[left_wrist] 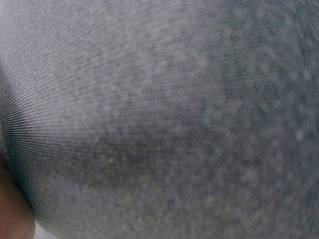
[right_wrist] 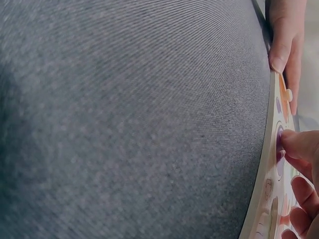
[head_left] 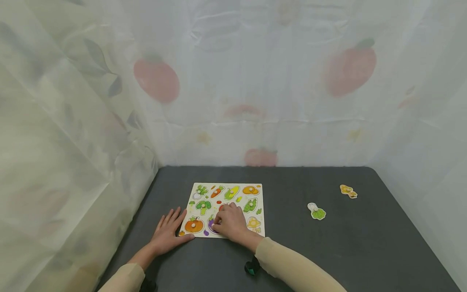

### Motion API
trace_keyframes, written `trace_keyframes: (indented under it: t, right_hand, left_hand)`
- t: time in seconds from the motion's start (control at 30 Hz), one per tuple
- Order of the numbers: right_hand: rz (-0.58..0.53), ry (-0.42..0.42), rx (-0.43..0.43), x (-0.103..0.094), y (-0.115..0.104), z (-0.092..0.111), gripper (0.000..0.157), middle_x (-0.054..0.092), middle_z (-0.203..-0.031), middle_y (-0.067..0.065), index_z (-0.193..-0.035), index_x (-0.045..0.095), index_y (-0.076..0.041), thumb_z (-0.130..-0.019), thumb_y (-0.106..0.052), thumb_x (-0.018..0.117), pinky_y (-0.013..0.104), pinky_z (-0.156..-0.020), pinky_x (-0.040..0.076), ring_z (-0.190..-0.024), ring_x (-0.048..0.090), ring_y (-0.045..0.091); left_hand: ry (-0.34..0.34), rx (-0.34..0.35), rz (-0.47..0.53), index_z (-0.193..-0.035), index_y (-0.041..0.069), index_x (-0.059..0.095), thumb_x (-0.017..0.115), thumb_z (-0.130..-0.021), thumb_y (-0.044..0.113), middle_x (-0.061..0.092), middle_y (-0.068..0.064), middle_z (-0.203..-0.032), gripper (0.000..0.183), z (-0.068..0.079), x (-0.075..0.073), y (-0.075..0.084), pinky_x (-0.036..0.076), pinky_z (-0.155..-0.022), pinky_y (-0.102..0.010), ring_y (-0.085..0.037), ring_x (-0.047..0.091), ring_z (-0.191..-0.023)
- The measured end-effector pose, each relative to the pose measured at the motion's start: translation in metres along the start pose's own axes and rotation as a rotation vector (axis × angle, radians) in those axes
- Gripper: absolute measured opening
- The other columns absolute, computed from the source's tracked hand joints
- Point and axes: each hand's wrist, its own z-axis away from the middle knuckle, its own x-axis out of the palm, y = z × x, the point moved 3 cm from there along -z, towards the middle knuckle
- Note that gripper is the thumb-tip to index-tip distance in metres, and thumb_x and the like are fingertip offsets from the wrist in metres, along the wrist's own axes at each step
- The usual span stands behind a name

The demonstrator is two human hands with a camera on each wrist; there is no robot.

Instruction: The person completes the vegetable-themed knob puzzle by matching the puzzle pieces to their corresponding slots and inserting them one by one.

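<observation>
A cream wooden peg puzzle board (head_left: 262, 219) printed with vegetables lies on the dark table. My right hand (head_left: 231, 224) is over its near middle, thumb and forefinger pinching the purple eggplant piece (head_left: 211, 224) at its knob. In the right wrist view, the eggplant piece (right_wrist: 279, 149) lies in or on its outline; how fully it is seated I cannot tell. At the board's left edge rests my left hand (head_left: 168, 234), fingers spread, thumb along the near corner by the pumpkin piece (head_left: 194, 225). The left wrist view shows mostly tabletop, with a bit of skin (left_wrist: 15, 214).
Right of the board, a bok choy piece (head_left: 316, 211) and a mushroom piece (head_left: 348, 191) lie loose on the table (head_left: 292, 251). A pale mushroom outline (head_left: 253, 223) shows on the board. Printed curtains (head_left: 262, 81) hang behind and at both sides.
</observation>
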Motion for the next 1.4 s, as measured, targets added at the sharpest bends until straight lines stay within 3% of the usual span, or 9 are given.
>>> trace_keyframes:
  t: [0.17, 0.37, 0.5, 0.67, 0.8, 1.03, 1.4]
  right_hand:
    - [0.001, 0.0, 0.007, 0.0, 0.0, -0.001, 0.015, 0.059, -0.088, -0.012, -0.074, 0.08, -0.03, -0.084, -0.041, 0.084, 0.032, -0.074, 0.039, -0.082, 0.043, 0.012]
    - [0.021, 0.006, 0.002, 0.002, 0.0, -0.001, 0.016, 0.06, -0.087, -0.012, -0.074, 0.08, -0.03, -0.084, -0.042, 0.084, 0.032, -0.074, 0.038, -0.082, 0.043, 0.012]
    - [0.033, 0.008, -0.002, 0.003, 0.0, -0.002, 0.017, 0.06, -0.087, -0.012, -0.074, 0.08, -0.03, -0.084, -0.043, 0.083, 0.032, -0.073, 0.038, -0.082, 0.043, 0.012]
    - [0.038, -0.034, -0.008, 0.0, 0.002, -0.002, 0.015, 0.059, -0.087, -0.012, -0.078, 0.081, -0.032, -0.085, -0.046, 0.081, 0.033, -0.074, 0.038, -0.082, 0.042, 0.012]
    - [-0.001, -0.075, 0.016, -0.016, 0.008, -0.003, 0.016, 0.061, -0.09, -0.014, -0.09, 0.083, -0.032, -0.086, -0.047, 0.079, 0.037, -0.079, 0.04, -0.086, 0.045, 0.014]
    - [-0.077, -0.017, 0.051, -0.06, 0.034, -0.005, 0.014, 0.064, -0.093, -0.007, -0.096, 0.083, -0.028, -0.09, -0.04, 0.079, 0.041, -0.08, 0.042, -0.093, 0.049, 0.019]
    - [-0.103, 0.023, 0.115, -0.088, 0.077, 0.011, 0.018, 0.066, -0.1, -0.004, -0.103, 0.082, -0.023, -0.091, -0.036, 0.078, 0.054, -0.094, 0.04, -0.103, 0.051, 0.025]
  left_hand:
    - [0.001, 0.012, 0.004, -0.163, 0.01, 0.03, 0.07, -0.086, 0.067, 0.021, -0.025, -0.166, 0.104, 0.0, -0.002, 0.002, 0.0, -0.118, -0.067, -0.048, 0.009, -0.152]
    - [-0.048, -0.045, -0.02, -0.164, 0.013, 0.027, 0.067, -0.085, 0.072, 0.018, -0.019, -0.168, 0.106, -0.001, -0.003, 0.003, -0.001, -0.119, -0.065, -0.044, 0.008, -0.154]
    - [-0.06, -0.047, -0.022, -0.164, 0.012, 0.028, 0.068, -0.086, 0.07, 0.018, -0.021, -0.168, 0.105, 0.0, -0.005, 0.005, 0.0, -0.119, -0.065, -0.045, 0.009, -0.154]
    - [-0.058, -0.047, -0.022, -0.163, 0.011, 0.028, 0.068, -0.086, 0.07, 0.018, -0.021, -0.168, 0.105, 0.0, -0.004, 0.004, 0.0, -0.119, -0.066, -0.045, 0.008, -0.153]
    - [-0.061, -0.051, -0.027, -0.164, 0.012, 0.027, 0.067, -0.086, 0.071, 0.018, -0.02, -0.168, 0.106, 0.0, -0.005, 0.004, -0.001, -0.12, -0.065, -0.044, 0.008, -0.154]
    - [-0.06, -0.046, -0.03, -0.164, 0.011, 0.027, 0.067, -0.086, 0.071, 0.019, -0.02, -0.168, 0.106, -0.001, -0.008, 0.005, 0.0, -0.119, -0.066, -0.046, 0.009, -0.153]
    - [-0.059, -0.052, -0.033, -0.164, 0.012, 0.027, 0.067, -0.085, 0.072, 0.019, -0.02, -0.168, 0.107, -0.001, -0.005, -0.002, 0.0, -0.119, -0.066, -0.046, 0.009, -0.153]
